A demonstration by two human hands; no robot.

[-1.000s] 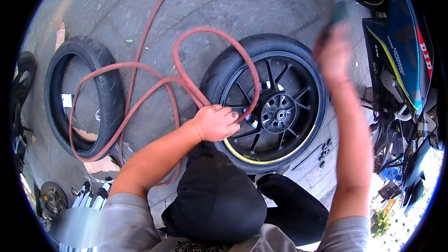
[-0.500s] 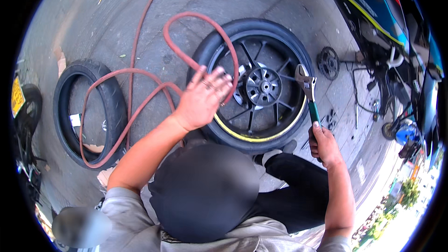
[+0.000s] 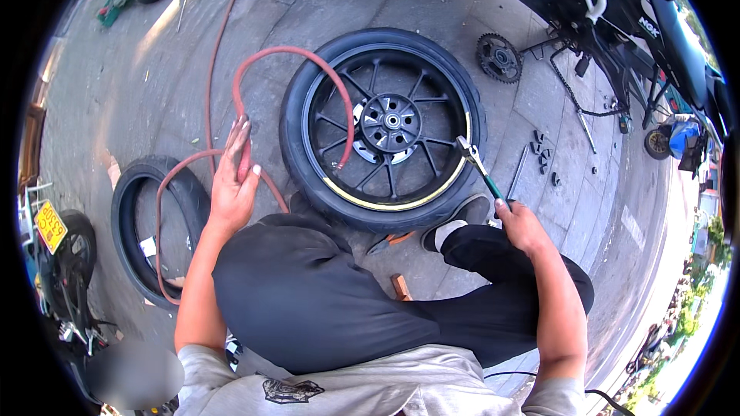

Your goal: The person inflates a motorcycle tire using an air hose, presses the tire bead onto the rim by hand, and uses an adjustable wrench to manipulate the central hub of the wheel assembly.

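A black motorcycle wheel with its tyre fitted (image 3: 391, 121) lies flat on the paving in front of me; a yellow strip runs along its near rim. My right hand (image 3: 524, 229) is closed round the green handle of an adjustable wrench (image 3: 478, 163), whose jaw is over the wheel's right rim. To the left of the wheel, my left hand (image 3: 233, 189) has its fingers stretched up against a red hose (image 3: 289, 51), without wrapping round it. The hose arches over the tyre, and its free end hangs above the spokes.
A loose tyre (image 3: 185, 185) lies at left, crossed by the hose. Right of the wheel are a sprocket (image 3: 499, 58), several small black parts (image 3: 542, 156) and a thin metal rod (image 3: 519, 169). A motorcycle (image 3: 593, 4) stands at the far right; another vehicle (image 3: 73, 246) is at far left.
My left hand has moved left, away from the wheel, and the hose loop has shifted left with it. The wrench has tilted left, its jaw now over the rim. The view has also shifted.
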